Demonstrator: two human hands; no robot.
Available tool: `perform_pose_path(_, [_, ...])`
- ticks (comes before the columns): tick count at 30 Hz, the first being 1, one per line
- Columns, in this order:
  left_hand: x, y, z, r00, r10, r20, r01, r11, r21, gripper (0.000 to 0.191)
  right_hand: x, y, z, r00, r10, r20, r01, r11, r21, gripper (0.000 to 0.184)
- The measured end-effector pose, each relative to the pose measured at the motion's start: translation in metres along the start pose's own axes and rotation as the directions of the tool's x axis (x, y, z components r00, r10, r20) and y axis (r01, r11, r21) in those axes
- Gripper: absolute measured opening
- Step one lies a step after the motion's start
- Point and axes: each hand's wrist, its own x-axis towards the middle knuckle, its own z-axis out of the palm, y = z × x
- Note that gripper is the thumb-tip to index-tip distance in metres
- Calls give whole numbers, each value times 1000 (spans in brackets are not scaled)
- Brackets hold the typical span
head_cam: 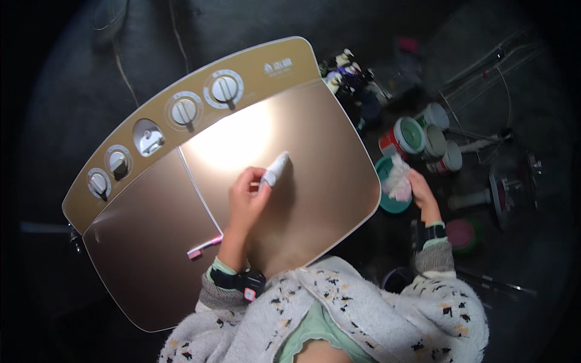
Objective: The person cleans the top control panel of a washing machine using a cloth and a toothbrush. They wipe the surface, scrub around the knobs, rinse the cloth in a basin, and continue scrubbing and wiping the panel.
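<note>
My left hand point(247, 193) is over the glossy top of a twin-tub washing machine point(336, 136), gripping a white object point(276, 169), perhaps a bottle or a rolled cloth; its exact kind is unclear. Out past the machine's right edge, my right hand point(420, 186) holds a crumpled whitish-pink cloth point(398, 181) above a teal basin point(396, 206). A pink and white toothbrush point(204, 246) lies on the machine lid beside my left forearm. Several dials, one of them a large knob point(224, 89), line the gold control panel point(268, 68).
Several paint-type buckets point(411, 134) stand right of the machine. A pink and green basin point(462, 235) and a purple container point(397, 278) are lower right. Small dark and white items point(347, 77) cluster behind the machine's right corner. A metal frame point(476, 81) is at upper right.
</note>
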Motion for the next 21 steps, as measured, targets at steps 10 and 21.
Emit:
perform_pose_path(10, [1,13,8,999,53,11,-52,997,-54,14,-13,-67,1,966,20,-258,-51,992,-114,33])
perform_pose_path(21, [-16,15,-25,984,75,-159,-99,984,-149,17,-17,-193,171,844,-402,354,250,881,402,34])
